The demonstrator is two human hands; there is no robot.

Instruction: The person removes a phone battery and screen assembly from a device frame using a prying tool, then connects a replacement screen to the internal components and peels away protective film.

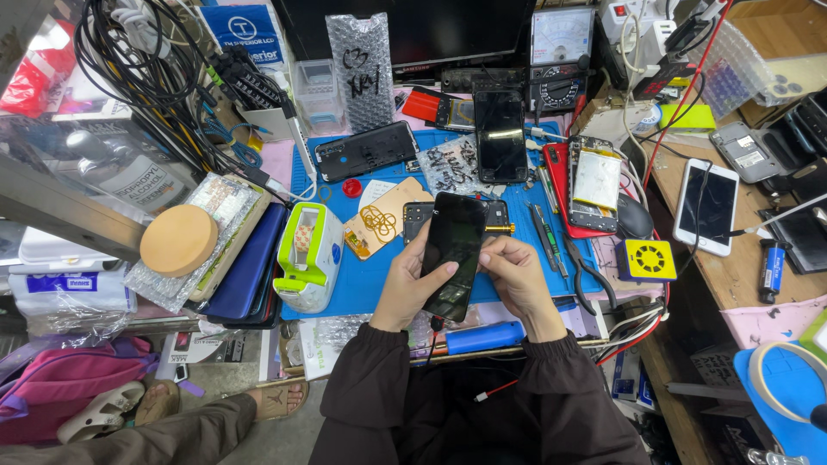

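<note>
Both my hands hold a black phone screen panel (454, 250) upright over the blue work mat (362, 288). My left hand (412, 280) grips its left edge with the thumb across the glass. My right hand (515, 274) pinches the right edge near the middle. Behind the panel lies an opened phone body (497, 215) with an orange flex cable. Dark brown sleeves cover both forearms.
A green and white tape dispenser (307, 256), a red opened phone with battery (590, 185), black phones (500, 133), tweezers and pliers (584, 274) lie on the mat. A yellow fan block (646, 260), a white phone (706, 207) and a multimeter (562, 39) sit right. Another person's sandalled feet (274, 399) lower left.
</note>
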